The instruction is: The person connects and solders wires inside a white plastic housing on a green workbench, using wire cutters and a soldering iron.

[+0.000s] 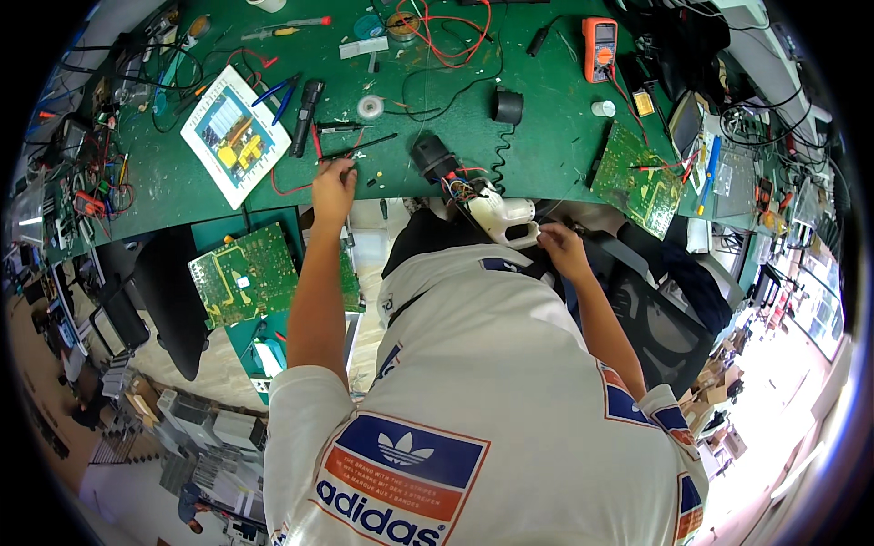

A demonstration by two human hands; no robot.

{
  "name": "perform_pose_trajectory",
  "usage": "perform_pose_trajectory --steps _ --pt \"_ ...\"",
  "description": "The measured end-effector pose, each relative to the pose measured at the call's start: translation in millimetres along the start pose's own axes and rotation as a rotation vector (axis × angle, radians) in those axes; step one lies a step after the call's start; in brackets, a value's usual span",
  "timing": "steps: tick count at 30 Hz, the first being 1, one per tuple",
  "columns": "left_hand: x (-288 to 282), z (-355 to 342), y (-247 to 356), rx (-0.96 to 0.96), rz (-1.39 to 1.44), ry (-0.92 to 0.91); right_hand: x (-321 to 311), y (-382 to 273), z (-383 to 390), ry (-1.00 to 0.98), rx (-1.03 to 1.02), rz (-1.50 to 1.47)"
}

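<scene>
My right hand (562,247) is closed at the end of a white plastic housing (499,214) with a looped handle, which rests near my lap at the table's edge. Coloured wires (462,190) spill from its open end toward a black squarish part (433,157) on the table. Over the table's near edge, my left hand (335,189) has its fingers pinched together. They touch the lower end of a thin black rod (371,145); whether they grip it or something smaller is hidden. Just beyond lie red test leads (317,143) and a black flashlight (308,116).
The green table (555,136) carries a printed sheet (237,136), blue-handled pliers (284,96), a solder spool (370,106), a black ring part with coiled cord (507,106), an orange multimeter (600,50) and a circuit board (639,177). Another board (246,275) lies lower left. A mesh chair (657,314) stands right.
</scene>
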State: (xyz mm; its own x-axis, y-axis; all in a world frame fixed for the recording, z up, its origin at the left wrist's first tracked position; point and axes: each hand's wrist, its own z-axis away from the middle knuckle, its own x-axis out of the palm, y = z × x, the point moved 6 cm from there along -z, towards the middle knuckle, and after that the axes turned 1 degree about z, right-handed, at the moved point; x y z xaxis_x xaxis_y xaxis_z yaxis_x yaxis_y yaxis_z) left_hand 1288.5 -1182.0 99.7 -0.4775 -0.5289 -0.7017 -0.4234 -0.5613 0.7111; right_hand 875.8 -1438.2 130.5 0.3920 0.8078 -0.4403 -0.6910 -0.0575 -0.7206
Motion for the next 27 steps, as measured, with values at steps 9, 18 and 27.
perform_pose_trajectory --steps 9,18,27 --pt "23.5 -33.3 11.7 0.093 -0.199 -0.027 -0.4 -6.0 -4.3 0.041 -0.026 0.008" --pt "28.5 -48.3 15.5 0.222 -0.319 -0.071 3.6 -18.5 -16.3 0.077 -0.074 -0.01" --pt "46.2 -34.3 188.2 0.498 -0.121 -0.452 -26.8 -144.3 -37.9 0.37 -0.691 0.23"
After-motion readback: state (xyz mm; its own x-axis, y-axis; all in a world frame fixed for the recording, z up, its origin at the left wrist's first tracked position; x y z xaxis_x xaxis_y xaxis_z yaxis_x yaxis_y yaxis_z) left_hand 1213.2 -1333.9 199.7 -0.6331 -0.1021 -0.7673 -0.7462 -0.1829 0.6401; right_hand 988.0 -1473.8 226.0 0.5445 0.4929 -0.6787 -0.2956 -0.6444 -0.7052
